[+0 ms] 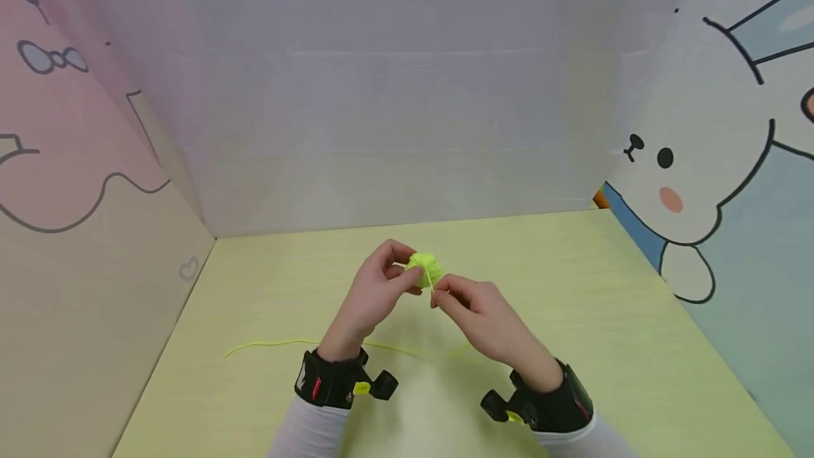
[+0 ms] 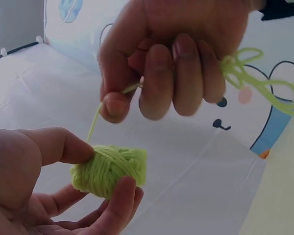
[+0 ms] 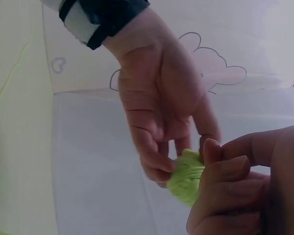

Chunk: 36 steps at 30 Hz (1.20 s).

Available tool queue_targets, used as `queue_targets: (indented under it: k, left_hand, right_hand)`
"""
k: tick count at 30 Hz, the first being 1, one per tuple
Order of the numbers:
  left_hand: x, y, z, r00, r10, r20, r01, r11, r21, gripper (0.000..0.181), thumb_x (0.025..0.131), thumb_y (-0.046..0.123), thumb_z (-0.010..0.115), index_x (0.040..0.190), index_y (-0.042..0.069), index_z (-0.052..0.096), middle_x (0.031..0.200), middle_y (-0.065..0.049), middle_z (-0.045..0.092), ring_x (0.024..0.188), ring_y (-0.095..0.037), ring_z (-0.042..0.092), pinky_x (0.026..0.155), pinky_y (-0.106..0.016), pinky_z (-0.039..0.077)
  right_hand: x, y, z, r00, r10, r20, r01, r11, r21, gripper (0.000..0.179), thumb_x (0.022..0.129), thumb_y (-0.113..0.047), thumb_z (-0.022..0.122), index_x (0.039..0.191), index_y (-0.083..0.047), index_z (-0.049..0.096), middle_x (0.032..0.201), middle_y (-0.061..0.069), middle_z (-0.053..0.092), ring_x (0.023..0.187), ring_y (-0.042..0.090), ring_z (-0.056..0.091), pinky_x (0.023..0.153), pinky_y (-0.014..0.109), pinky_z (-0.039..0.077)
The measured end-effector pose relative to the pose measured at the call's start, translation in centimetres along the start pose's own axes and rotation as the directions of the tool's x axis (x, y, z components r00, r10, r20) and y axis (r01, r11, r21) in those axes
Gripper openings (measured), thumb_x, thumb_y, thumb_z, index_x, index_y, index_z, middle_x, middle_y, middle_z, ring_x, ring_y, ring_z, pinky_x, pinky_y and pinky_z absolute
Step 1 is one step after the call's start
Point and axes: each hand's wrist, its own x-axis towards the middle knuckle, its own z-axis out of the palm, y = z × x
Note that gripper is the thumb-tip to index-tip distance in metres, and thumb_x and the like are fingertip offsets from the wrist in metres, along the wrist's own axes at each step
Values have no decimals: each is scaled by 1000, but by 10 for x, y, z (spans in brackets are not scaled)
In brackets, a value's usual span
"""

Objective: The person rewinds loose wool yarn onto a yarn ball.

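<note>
A small ball of yellow-green yarn (image 2: 110,169) is held up above the table. My left hand (image 1: 375,288) grips it between thumb and fingers, the thumb lying over one end of the winding. From the ball a taut strand (image 2: 93,122) runs up to my right hand (image 1: 486,320), which pinches it between thumb and forefinger, with the other fingers curled in. Several loose loops of the same yarn (image 2: 242,73) stick out on the far side of the right hand in the left wrist view. In the right wrist view, the right fingers (image 3: 230,191) partly hide the ball.
A loose tail of yarn (image 1: 273,343) lies across the pale yellow table (image 1: 267,274), passing under the left wrist. Both wrists wear black camera straps. A plain whitish wall (image 1: 394,104) closes the back, and side panels with cartoon drawings (image 1: 687,182) stand left and right.
</note>
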Motion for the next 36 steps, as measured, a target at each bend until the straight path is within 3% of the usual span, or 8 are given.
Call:
queue_targets:
  k: [5,11,16,19,23,26,31,36]
  left_hand:
    - [2,1,-3,999,2,34,4,984,-177,25,98,15,64,116,3,52,109,-18,55,92,-32,66,82,-42,59]
    - [2,3,-6,999,-1,35,9,972,-236,25,100,15,60,119,1,51,109,-16,59,97,-31,63,83,-38,58]
    - [0,4,-9,999,-10,45,17,988,-151,24,102,16,59,121,3,53,109,-14,60,92,-28,62,77,-31,56]
    - [-2,5,-11,993,-26,115,36,996,-81,23,102,17,57,121,6,53,108,-14,60,89,-27,60,73,-29,53]
    - [-5,4,-12,968,-42,247,24,997,76,18,102,20,58,118,11,55,107,-10,61,87,-24,60,70,-33,51]
    - [-7,1,-10,950,-82,302,16,977,212,15,101,25,60,114,17,58,106,-4,62,85,-18,64,72,-35,55]
    - [-7,-7,-4,942,-171,288,69,941,332,14,99,28,63,110,20,58,108,-1,62,80,-13,68,75,-36,60]
    - [-3,-16,-2,971,-149,189,80,940,331,20,99,25,63,117,18,56,113,-2,59,83,-13,67,76,-39,60]
  right_hand:
    - [2,11,17,999,-15,51,13,999,34,22,107,-26,49,92,-24,65,63,-4,45,50,10,38,51,24,33]
    - [8,34,25,990,55,133,-69,992,103,25,108,-24,44,93,-22,64,59,-3,42,47,11,38,46,22,30]
    - [15,58,22,978,133,161,-152,982,114,26,108,-24,44,92,-19,64,62,-2,44,49,12,39,46,23,30]
    - [22,70,14,978,154,144,-171,978,116,27,107,-25,45,92,-15,64,64,0,46,51,14,40,48,24,32]
    - [31,80,-1,981,162,105,-175,976,132,28,107,-27,45,93,-10,63,64,2,44,52,16,38,51,27,32]
    - [35,79,-13,983,164,79,-174,973,154,29,107,-29,45,94,-10,63,63,3,42,52,18,36,51,29,32]
    - [36,62,-24,990,128,59,-136,978,155,29,108,-30,45,96,-12,63,65,4,42,52,19,36,50,29,32]
    - [28,34,-21,999,29,31,-32,996,85,25,107,-28,47,100,-12,66,68,4,48,51,18,38,47,27,32]
